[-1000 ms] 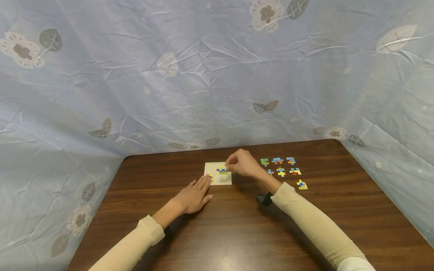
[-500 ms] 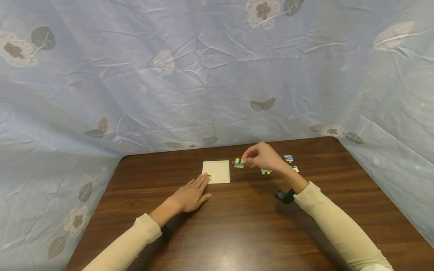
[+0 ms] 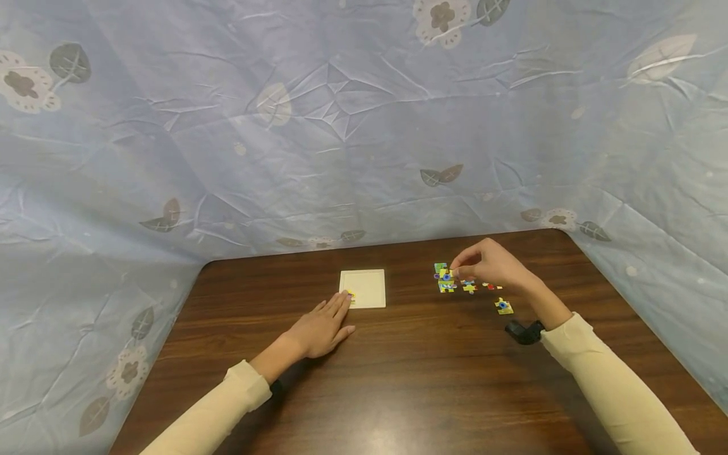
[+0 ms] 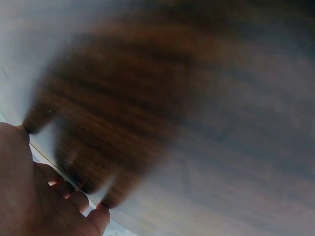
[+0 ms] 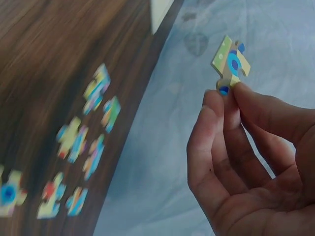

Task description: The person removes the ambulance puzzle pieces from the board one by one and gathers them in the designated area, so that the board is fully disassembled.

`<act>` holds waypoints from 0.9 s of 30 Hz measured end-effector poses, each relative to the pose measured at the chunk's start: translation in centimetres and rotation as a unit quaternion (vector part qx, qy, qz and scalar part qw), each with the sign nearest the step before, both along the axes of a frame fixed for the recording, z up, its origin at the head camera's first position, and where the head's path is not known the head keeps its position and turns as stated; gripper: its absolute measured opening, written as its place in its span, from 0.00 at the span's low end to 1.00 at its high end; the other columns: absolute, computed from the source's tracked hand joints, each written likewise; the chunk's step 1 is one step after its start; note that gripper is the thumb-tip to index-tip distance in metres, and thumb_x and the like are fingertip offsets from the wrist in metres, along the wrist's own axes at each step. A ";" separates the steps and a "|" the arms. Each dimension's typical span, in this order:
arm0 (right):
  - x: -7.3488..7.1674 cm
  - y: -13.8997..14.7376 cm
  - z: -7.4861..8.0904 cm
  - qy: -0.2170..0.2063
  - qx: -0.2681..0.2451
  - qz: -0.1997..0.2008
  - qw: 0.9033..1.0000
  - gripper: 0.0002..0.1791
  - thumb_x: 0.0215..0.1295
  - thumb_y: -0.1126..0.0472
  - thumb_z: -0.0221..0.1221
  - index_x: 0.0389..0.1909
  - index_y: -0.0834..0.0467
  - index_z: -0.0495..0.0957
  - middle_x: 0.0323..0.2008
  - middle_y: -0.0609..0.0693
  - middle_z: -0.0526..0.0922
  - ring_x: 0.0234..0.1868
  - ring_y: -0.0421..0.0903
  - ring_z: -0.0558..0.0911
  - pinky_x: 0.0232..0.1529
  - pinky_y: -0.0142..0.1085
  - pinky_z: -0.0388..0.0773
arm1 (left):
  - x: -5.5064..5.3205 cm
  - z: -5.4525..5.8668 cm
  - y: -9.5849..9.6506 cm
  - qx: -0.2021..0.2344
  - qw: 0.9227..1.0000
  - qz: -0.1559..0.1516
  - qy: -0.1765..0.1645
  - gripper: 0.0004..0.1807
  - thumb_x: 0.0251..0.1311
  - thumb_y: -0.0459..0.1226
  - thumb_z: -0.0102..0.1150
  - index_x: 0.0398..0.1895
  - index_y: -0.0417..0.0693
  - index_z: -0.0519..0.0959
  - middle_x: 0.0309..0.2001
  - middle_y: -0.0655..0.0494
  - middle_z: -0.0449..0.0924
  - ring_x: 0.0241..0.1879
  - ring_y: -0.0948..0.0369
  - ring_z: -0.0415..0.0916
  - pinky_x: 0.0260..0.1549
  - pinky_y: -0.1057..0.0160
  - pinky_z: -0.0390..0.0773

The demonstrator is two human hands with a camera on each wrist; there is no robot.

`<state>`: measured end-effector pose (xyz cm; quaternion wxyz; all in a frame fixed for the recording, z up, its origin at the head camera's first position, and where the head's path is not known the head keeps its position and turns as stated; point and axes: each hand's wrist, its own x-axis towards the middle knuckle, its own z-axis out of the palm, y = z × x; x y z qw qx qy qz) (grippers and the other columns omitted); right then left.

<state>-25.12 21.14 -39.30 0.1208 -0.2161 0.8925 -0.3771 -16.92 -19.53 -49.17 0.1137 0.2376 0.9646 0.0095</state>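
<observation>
My right hand point(image 3: 490, 262) pinches a yellow puzzle piece point(image 5: 232, 63) with a blue ring on it between thumb and fingertips. In the head view it is held above the table, in front of the loose puzzle pieces, partly covering them. My left hand point(image 3: 315, 330) lies with fingers extended, their tips at the left edge of a cream square puzzle tray point(image 3: 368, 288). A small yellow puzzle piece point(image 3: 352, 296) shows in the tray's lower left corner, partly hidden by those fingertips. The left wrist view shows the fingers point(image 4: 100, 216) at the edge, mostly blurred table around them.
Several loose pieces lie to the tray's right, among them a yellow and red one point(image 3: 469, 287) and a yellow one with a blue ring point(image 3: 503, 306). My right hand hides some. A patterned cloth curtain point(image 3: 341, 126) stands behind the dark wooden table point(image 3: 364, 379).
My right hand has carried the pinched puzzle piece from above the tray rightward to the loose pieces. My left hand stays at the tray's edge.
</observation>
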 end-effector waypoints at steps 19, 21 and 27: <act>-0.3 5.9 -5.1 -0.080 0.025 0.000 0.996 0.09 0.68 0.71 0.60 0.36 0.64 0.89 0.34 0.55 0.88 0.30 0.45 0.77 0.29 0.37 0.76 | 0.0 -0.1 0.0 0.003 1.000 0.003 -0.006 0.42 0.83 0.60 0.30 0.87 0.45 0.40 0.87 0.47 0.36 0.87 0.52 0.38 0.85 0.46 0.50; -0.4 6.0 -5.6 -0.081 0.031 0.001 0.996 0.10 0.66 0.73 0.58 0.34 0.63 0.89 0.32 0.55 0.87 0.28 0.44 0.75 0.26 0.35 0.72 | 0.0 -0.1 0.0 0.002 1.000 0.003 -0.005 0.42 0.83 0.60 0.29 0.87 0.45 0.40 0.88 0.47 0.36 0.87 0.52 0.38 0.85 0.46 0.50; -0.7 5.8 -6.5 -0.064 0.049 0.011 0.997 0.12 0.61 0.76 0.58 0.33 0.62 0.89 0.28 0.52 0.85 0.25 0.41 0.72 0.25 0.32 0.70 | 0.1 -0.1 0.0 0.005 1.000 0.003 -0.001 0.42 0.83 0.61 0.28 0.87 0.44 0.40 0.88 0.47 0.36 0.87 0.52 0.38 0.85 0.45 0.50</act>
